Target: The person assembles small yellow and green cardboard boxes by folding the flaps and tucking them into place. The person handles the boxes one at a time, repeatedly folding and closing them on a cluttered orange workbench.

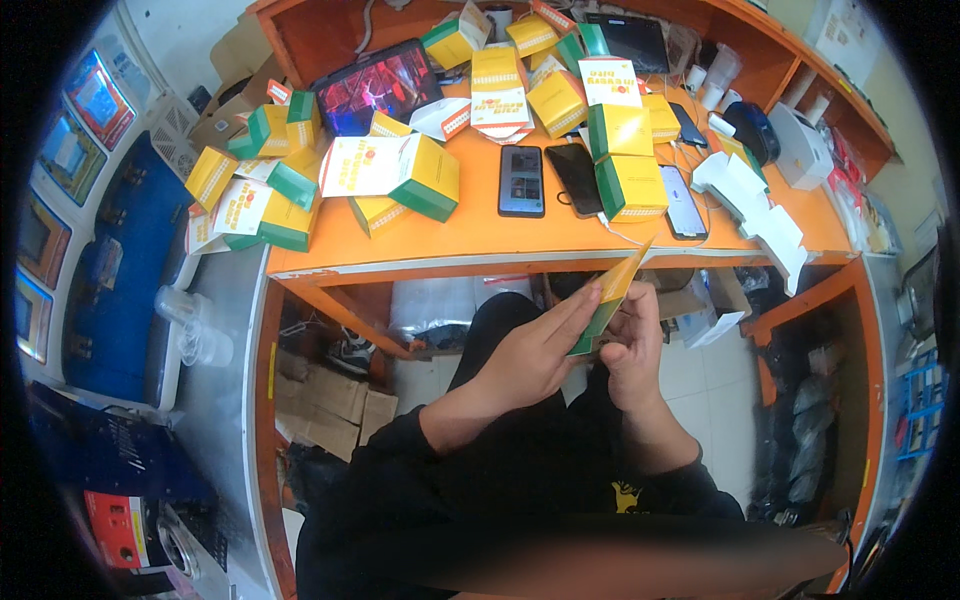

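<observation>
Above my lap, in front of the table's edge, I hold a yellow and green folding carton [618, 297] tilted up and seen almost edge-on. My left hand [535, 350] presses it from the left with its fingers laid along the panel. My right hand [634, 350] grips it from the other side, fingers curled behind and thumb toward me. Part of the carton is hidden between my palms. On the orange table [460, 232] beyond lie several similar boxes, among them a large one [425, 180] at the left and a stacked pair [630, 187] right of centre.
Three phones lie near the table's front: one dark [521, 180], one black [572, 180], one lit [684, 203] on a cable. A tablet [375, 87] plays a picture at the back. A torn white carton piece [755, 210] overhangs the right edge. Plastic cups [195, 325] stand left.
</observation>
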A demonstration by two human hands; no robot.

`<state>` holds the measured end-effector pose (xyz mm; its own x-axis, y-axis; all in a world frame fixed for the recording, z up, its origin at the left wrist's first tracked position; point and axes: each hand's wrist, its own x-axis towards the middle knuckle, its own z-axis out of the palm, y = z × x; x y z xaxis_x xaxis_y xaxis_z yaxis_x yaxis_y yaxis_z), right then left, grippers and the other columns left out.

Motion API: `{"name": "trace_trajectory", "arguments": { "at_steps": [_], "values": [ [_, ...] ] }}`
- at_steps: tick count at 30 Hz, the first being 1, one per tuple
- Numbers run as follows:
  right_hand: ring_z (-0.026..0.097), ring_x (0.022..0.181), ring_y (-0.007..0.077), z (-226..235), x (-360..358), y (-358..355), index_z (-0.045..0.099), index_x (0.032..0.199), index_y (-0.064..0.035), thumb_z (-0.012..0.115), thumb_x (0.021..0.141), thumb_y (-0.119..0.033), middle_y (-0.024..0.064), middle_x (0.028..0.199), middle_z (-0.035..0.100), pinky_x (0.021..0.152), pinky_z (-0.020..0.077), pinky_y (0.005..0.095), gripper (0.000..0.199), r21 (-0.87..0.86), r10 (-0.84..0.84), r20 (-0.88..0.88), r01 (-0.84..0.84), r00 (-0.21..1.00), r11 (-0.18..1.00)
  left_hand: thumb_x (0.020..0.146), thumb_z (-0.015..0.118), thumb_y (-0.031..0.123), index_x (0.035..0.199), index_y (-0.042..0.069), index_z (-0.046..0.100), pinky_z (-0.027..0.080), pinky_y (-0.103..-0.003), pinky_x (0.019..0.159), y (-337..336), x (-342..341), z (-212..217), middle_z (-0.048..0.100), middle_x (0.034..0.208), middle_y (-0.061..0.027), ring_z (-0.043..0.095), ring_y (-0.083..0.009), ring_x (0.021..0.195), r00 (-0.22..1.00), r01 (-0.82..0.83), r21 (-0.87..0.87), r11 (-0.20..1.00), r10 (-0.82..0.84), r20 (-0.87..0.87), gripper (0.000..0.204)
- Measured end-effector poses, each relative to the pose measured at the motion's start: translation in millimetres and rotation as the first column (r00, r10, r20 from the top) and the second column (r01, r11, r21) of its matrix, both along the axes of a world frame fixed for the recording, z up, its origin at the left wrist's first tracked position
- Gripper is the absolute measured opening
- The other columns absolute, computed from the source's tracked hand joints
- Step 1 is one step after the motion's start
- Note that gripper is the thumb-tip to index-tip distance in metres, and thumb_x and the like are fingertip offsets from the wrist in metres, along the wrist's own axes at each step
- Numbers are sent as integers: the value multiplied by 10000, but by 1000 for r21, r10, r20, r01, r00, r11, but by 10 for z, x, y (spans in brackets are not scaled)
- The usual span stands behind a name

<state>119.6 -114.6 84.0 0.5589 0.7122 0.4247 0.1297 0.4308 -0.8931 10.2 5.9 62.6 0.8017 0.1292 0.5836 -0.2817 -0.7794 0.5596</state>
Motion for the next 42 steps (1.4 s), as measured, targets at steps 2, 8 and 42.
{"name": "trace_trajectory", "arguments": {
  "at_steps": [2, 8, 42],
  "values": [
    [592, 923, 127, 7, -29, -32, 457, 1125, -1, 657, 915, -298, 87, 998, 601, 774, 486, 278, 415, -87, -88, 50, 92, 995, 992, 852, 663, 35, 1324, -9, 498, 485, -361, 975, -57, -44, -25, 517, 1362, -217, 560, -319, 1217, 992, -86, 51, 995, 81, 98, 502],
    [627, 813, 119, -32, -47, -91, 587, 1016, 19, 617, 894, -62, 72, 895, 668, 741, 499, 267, 149, -208, -279, 92, 293, 956, 933, 827, 695, -39, 956, -17, 642, 527, -322, 884, -158, -129, -151, 654, 1125, -185, 671, -268, 1039, 916, -120, -412, 903, 262, 306, 141],
    [602, 976, 226, -13, -286, -266, 671, 989, 68, 555, 957, -249, 168, 1067, 640, 849, 449, 316, 339, -164, 186, 108, -167, 977, 972, 888, 658, 81, 1106, -5, 561, 467, -451, 981, -142, -185, -1, 601, 1190, -233, 576, -432, 1156, 910, 20, -166, 986, 51, 412, 254]
  ]
}}
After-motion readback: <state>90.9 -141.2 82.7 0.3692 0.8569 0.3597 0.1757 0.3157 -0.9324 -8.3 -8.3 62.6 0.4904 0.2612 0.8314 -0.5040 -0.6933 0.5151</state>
